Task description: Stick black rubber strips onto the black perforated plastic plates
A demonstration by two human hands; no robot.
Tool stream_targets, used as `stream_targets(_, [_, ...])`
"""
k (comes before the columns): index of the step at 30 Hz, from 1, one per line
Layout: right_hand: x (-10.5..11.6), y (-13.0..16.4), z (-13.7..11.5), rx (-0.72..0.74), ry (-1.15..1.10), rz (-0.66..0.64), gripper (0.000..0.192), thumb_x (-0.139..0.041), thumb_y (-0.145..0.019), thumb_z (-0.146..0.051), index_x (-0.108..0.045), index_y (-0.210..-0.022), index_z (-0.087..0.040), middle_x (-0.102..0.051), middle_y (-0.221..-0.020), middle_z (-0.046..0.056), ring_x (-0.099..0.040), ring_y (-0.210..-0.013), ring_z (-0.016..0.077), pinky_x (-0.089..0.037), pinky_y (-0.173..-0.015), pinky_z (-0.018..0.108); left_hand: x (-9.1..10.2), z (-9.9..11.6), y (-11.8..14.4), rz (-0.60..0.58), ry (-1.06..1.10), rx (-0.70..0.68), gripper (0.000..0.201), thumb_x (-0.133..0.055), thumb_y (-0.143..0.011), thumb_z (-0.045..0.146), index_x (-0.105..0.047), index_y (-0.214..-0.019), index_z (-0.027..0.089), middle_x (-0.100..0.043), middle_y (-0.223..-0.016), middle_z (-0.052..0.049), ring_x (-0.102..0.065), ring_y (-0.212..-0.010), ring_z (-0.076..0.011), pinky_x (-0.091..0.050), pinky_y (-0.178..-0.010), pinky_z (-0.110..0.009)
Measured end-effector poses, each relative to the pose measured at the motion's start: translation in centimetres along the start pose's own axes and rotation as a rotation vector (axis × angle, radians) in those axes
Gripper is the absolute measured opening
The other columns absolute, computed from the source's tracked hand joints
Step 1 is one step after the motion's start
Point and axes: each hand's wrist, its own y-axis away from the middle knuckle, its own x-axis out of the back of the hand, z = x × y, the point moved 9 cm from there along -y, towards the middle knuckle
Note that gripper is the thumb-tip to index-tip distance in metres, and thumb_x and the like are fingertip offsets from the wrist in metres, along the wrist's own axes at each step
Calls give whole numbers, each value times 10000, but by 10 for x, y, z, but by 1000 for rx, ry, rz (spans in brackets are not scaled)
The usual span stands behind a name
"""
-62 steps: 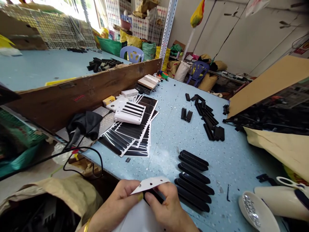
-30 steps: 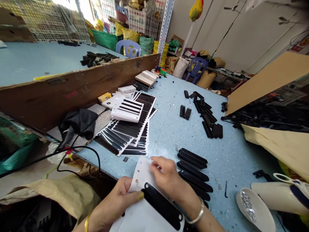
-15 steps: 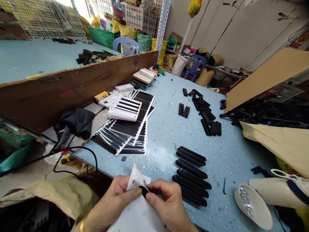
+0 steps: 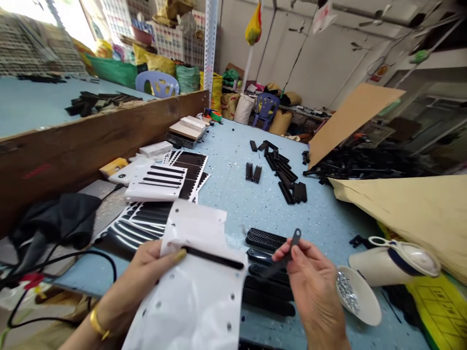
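**A black strip lifted clear of its white backing sheet**

Head view: the left hand pinches the white backing sheet by its left edge, thumb pressed on top just beside one last black strip that lies across the sheet. The sheet hangs over the near edge of the blue table, curling upward at its far end. The right hand is raised beside it, thumb and forefinger pinched on a slim black adhesive strip that points up and away, its rounded tip free in the air. Just behind that hand, a row of black slotted grille pieces lies side by side on the table, and to the right sits a white dish of small shiny bits, next to a white container. Further left lies a stack of strip sheets.

Judged from this, the strip handles best if gripped only at one end, kept taut and off the fingers' pads, so the sticky face picks up no dust or creases. The backing sheet should be kept flat enough that the remaining strip does not lift.
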Motion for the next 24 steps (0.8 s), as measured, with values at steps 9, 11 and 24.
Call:
stream_targets(9, [64,18,-21,227,373,-15,187,-770,-741,-194,-775,-923,-232,-706,-770,55,-617,-538,133,-512,-477,237,-2,85,-91,301,-1170,-489,299,-629,-693,441,-647,-800,162,-663,-648,-63,-632,-679,-275,-438,-575,-303])
stream_targets(11, [65,23,-12,244,535,-87,207,-750,-755,-180,-771,-951,-244,-680,-732,35,-613,-531,136,-514,-470,238,-2,98,-72,455,-1264,-633,382,-595,-745,485,-654,-937,160,-687,-751,-82,-629,-720,-276,-437,-614,-318])
stream_targets(24, [5,53,-12,831,1033,-257,170,-634,-843,-259,-707,-949,-149,-651,-648,66,-600,-538,190,-470,-458,305,-161,-55,-16,-427,-287,10,429,-588,-815,540,-574,-628,154,-629,-528,-5,-534,-381,-80,-276,-381,-165])
